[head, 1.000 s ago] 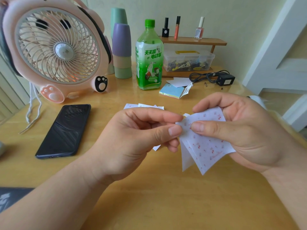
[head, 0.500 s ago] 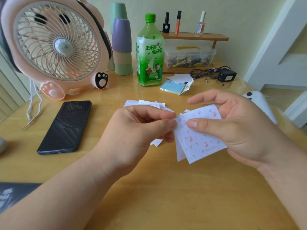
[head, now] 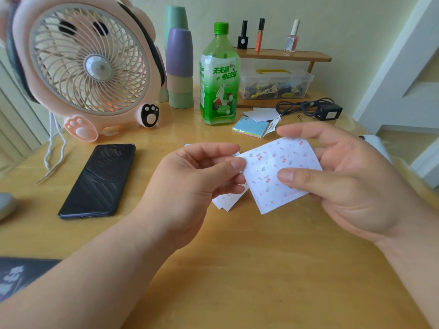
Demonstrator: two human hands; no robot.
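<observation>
Table [head: 237, 281]: fan [head: 90, 67] at back left, phone [head: 98, 181] before it. Cups [head: 179, 67] right of fan, bottle [head: 219, 77] right of cups. Shelf [head: 282, 55] behind and right of bottle, vials [head: 260, 34] on it, box [head: 275, 84] under it. Adapter [head: 329, 111] right of box. Notepad [head: 253, 127] before bottle. Above mid-table: paper [head: 273, 172] held between left hand [head: 190, 184] and right hand [head: 351, 181]. Sheets [head: 225, 200] on table under left hand.

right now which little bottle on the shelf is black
The leftmost bottle; the middle one is orange and the right one pale pink with a white cap.
</observation>
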